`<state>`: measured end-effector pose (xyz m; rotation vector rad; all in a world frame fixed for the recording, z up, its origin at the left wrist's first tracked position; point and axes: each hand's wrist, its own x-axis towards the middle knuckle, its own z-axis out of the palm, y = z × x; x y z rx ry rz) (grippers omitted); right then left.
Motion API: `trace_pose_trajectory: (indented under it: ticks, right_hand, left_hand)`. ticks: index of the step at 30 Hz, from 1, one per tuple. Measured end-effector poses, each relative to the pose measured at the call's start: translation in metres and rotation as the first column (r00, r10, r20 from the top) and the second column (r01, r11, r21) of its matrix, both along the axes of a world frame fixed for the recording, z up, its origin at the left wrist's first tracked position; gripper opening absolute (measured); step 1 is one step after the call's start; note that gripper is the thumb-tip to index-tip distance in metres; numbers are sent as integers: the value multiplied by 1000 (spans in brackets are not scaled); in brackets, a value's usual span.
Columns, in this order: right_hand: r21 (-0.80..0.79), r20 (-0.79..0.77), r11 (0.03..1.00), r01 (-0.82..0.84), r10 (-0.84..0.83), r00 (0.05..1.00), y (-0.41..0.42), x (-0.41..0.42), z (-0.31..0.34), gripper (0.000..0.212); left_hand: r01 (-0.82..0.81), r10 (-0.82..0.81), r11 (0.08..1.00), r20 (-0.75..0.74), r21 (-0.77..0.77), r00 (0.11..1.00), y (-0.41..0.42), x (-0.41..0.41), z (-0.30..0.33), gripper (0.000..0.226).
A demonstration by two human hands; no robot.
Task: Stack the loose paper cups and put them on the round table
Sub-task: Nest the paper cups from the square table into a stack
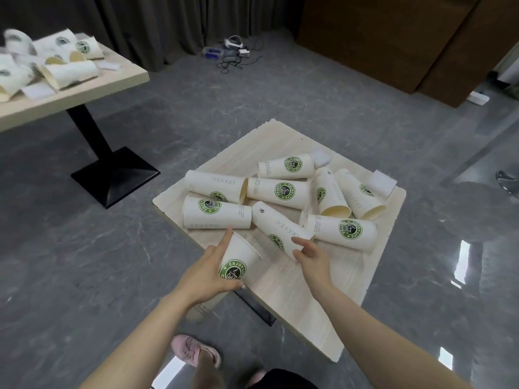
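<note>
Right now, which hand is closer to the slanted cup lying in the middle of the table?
Right. The right hand touches that slanted cup at its open end; the left hand sits off to its left, holding another cup.

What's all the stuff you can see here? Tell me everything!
loose paper cups: eight, white with green logos, lying on their sides on the near table
held cup: one, white with green logo, in the left hand
near table: one, pale wood, in the middle
far table: one, pale wood with black base, upper left
more cups: several, white, blurred, lying on the far table
cables and gadgets: a small pile, dark and white, on the grey floor by the curtain
slipper: one, pink, bottom centre
left hand: grips the held cup
right hand: touches a lying cup
</note>
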<state>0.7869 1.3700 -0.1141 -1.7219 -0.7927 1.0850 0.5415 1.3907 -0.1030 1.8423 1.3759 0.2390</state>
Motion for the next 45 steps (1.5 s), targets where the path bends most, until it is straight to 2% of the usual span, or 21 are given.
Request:
trace_pose_trajectory:
  ticks: [5, 8, 11, 20, 28, 38, 45]
  right_hand:
    - [52, -21, 996, 70, -69, 997, -14, 14, 4, 33]
    - [50, -26, 998, 42, -41, 999, -20, 22, 5, 34]
    - [48, -96, 998, 39, -34, 995, -19, 21, 4, 31]
    - [-27, -215, 1000, 1, -7, 977, -4, 5, 2, 35]
    - [0, -180, 998, 57, -56, 982, -27, 18, 4, 33]
    - [122, -91, 983, 136, -126, 988, -50, 38, 16, 25]
    - [219, -94, 974, 57, -38, 995, -50, 57, 30, 36]
  left_hand:
    - [50, -51, 999, -25, -17, 998, 10, 4, -1, 112]
    - [60, -61, 998, -31, -36, 998, 13, 9, -3, 111]
    - [68, -69, 997, -33, -49, 997, 14, 14, -5, 112]
    - [48, -47, 999, -76, 4, 996, 19, -3, 0, 119]
    - [16, -16, 1000, -198, 0, 980, 31, -20, -1, 119]
    - [58, -58, 998, -156, 1, 986, 38, -10, -1, 122]
    - [79, -80, 997, -76, -13, 994, 39, -10, -1, 120]
